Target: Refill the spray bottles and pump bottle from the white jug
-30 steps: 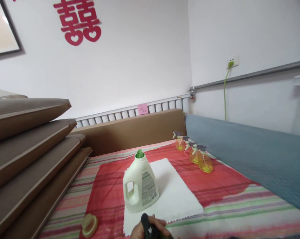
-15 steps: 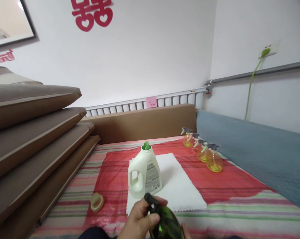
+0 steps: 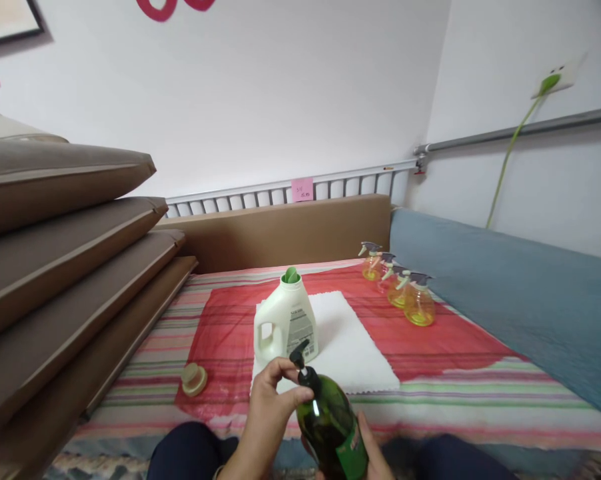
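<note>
A dark green see-through pump bottle (image 3: 330, 417) with a black pump head (image 3: 303, 357) leans over the edge of the cloth, tilted to the left. My left hand (image 3: 270, 407) is closed at the bottle's black collar, thumb in front and fingers behind. Lower down, my right hand (image 3: 373, 450) wraps around the bottle's body next to a green label. Just beyond it stands a pale detergent jug (image 3: 285, 320), its green pouring spout (image 3: 291, 274) showing at the neck. Left of the jug lies a beige round cap (image 3: 194, 379).
A white cloth (image 3: 358, 363) lies under the jug on red film (image 3: 225, 320). Several spray bottles (image 3: 419, 307) stand in a row at the right. Stacked cushions (image 3: 65, 267) rise on the left; a blue padded side (image 3: 505, 293) borders the right.
The green bottle has come up and more of it shows, its pump head now pointing right instead of left. The view has tilted downward. The jug, cap and spray bottles stay put.
</note>
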A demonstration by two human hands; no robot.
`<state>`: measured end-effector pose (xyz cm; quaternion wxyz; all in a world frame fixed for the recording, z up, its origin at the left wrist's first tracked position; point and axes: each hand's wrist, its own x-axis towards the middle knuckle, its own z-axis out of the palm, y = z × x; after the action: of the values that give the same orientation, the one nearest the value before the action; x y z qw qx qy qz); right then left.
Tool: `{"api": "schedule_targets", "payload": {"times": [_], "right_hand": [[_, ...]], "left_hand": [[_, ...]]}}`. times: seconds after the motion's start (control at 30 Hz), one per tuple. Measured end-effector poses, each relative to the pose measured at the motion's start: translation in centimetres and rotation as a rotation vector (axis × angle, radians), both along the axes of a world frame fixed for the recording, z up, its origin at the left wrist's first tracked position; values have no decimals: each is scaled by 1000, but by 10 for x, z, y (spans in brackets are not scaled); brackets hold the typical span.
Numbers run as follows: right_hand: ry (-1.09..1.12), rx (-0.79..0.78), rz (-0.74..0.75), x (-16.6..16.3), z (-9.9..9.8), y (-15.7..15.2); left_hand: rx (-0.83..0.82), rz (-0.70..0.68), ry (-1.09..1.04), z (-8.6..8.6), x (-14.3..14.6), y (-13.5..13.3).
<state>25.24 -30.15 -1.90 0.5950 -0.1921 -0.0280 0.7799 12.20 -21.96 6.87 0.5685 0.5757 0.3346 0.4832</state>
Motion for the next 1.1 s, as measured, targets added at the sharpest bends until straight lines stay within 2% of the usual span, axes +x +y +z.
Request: {"api": "schedule_targets", "payload": {"times": [0.07, 0.2, 0.27, 0.4, 0.47, 0.57, 0.6, 0.77, 0.8, 0.93, 1.0, 1.1], "right_hand": [[0, -13, 1, -2, 3, -1], [-44, 7, 61, -4, 9, -4], [-59, 0, 35, -4, 12, -5], [-58, -26, -79, -1, 14, -6], [-29, -41, -68, 1, 13, -6], [17, -48, 11, 3, 8, -5], [16, -41, 22, 3, 6, -5], [-4, -22, 11, 0, 4, -5], [6, -29, 12, 0, 4, -5], [22, -43, 25, 1, 4, -4], [10, -34, 29, 1, 4, -4], [2, -34, 9, 0, 5, -4]], "left_hand": [[-11, -38, -33, 3, 0, -5], [-118, -276, -90, 8, 2, -15], [-106, -221, -108, 6, 6, -17], [-37, 65, -53, 1, 14, -18], [-44, 29, -57, 1, 13, -20], [-83, -165, -107, 0, 8, -18], [-86, -180, -106, 0, 7, -16], [-62, 90, -47, -4, 6, -10], [-63, 77, -76, -4, 7, -12], [-99, -139, -174, -3, 10, -17], [-115, -84, -161, -5, 11, -16], [-73, 117, -96, -8, 12, -14]]}}
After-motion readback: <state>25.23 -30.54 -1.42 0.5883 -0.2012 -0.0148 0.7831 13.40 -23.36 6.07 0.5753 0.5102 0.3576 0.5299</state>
